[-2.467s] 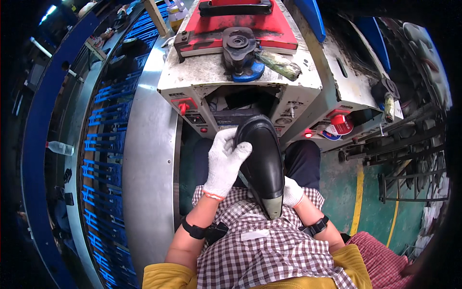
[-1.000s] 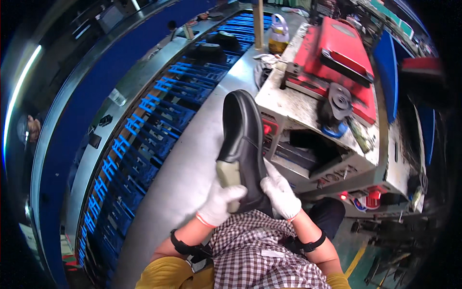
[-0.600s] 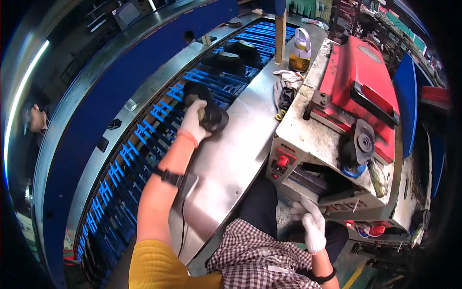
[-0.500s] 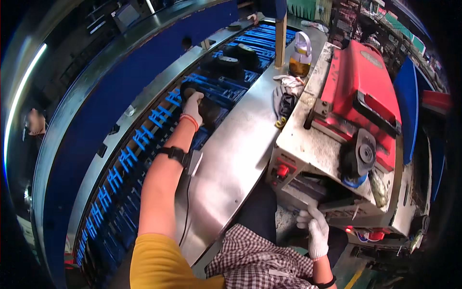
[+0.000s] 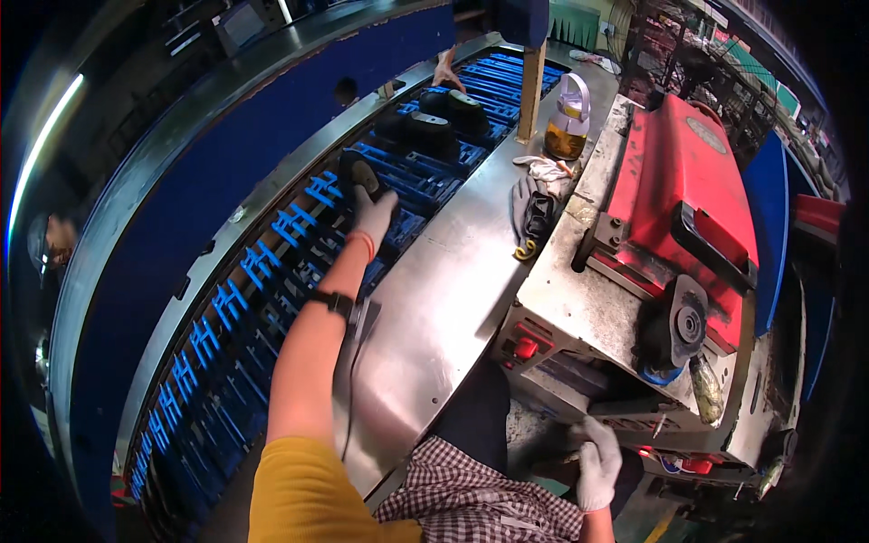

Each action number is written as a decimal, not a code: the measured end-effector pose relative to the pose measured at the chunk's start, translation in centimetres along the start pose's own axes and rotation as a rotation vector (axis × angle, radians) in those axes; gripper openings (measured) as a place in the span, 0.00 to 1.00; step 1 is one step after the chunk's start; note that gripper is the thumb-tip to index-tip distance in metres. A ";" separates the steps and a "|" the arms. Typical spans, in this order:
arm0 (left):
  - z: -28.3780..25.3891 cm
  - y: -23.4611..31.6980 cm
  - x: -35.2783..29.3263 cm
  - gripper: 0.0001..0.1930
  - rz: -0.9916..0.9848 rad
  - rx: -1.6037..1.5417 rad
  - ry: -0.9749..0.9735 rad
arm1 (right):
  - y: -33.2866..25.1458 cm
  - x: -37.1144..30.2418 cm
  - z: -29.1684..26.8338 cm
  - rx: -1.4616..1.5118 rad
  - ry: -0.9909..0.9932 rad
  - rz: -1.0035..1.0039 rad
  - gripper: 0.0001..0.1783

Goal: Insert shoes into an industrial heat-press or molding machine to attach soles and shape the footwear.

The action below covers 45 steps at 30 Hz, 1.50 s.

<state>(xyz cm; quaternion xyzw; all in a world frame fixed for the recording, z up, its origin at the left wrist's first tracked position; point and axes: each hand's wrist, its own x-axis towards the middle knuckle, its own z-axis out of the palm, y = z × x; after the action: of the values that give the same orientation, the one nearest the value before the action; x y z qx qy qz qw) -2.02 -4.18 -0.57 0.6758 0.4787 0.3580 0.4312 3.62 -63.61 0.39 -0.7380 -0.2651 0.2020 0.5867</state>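
Observation:
My left hand, in a pale glove, reaches over the blue-slatted conveyor. Its fingers are closed around the near end of a dark shoe, whose lighter sole faces up. Farther along the slats lie two more dark shoes, a nearer shoe and a farther shoe. Low on the right, my right hand, also gloved, hovers in front of the machine near my lap. Its fingers are slightly curled and apart, with no held object discernible; the area beside them is dark and blurred.
Another person's hand reaches to the farther shoe. A metal ledge runs beside the conveyor, bearing dark gloves and a bottle of amber liquid. At right stands a red-topped machine with a black round-faced part.
My left hand has shifted slightly on the conveyor, and the shoe's sole now shows more. My right hand's fingers have changed pose. The other person's hand has come over the farther shoe.

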 end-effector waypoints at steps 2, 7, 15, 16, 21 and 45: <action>-1.0 1.1 -4.7 0.51 0.042 0.096 -0.145 | -3.1 0.3 -1.6 -0.351 0.081 -0.328 0.22; -6.2 2.1 -16.2 0.46 0.295 0.427 -0.600 | -8.5 2.5 -5.0 -0.646 0.624 -0.943 0.19; -7.0 -1.1 -24.7 0.33 0.808 0.974 -0.357 | -11.1 8.1 -6.0 -0.414 0.585 -0.592 0.16; -6.7 -0.8 -24.7 0.33 0.772 0.962 -0.376 | -10.8 8.1 -6.2 -0.414 0.594 -0.594 0.16; -6.9 -1.1 -25.3 0.33 0.846 0.936 -0.280 | -10.4 8.1 -6.3 -0.392 0.599 -0.586 0.16; -7.0 0.0 -25.9 0.25 0.854 0.818 -0.218 | -12.3 8.7 -8.5 -0.330 0.322 -0.314 0.17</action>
<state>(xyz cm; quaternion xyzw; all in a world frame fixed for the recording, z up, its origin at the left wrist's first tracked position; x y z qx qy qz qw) -15.71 -27.22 0.24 0.9523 0.2168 0.2148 0.0008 13.62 -62.51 14.47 -0.7961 -0.3089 -0.0570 0.5173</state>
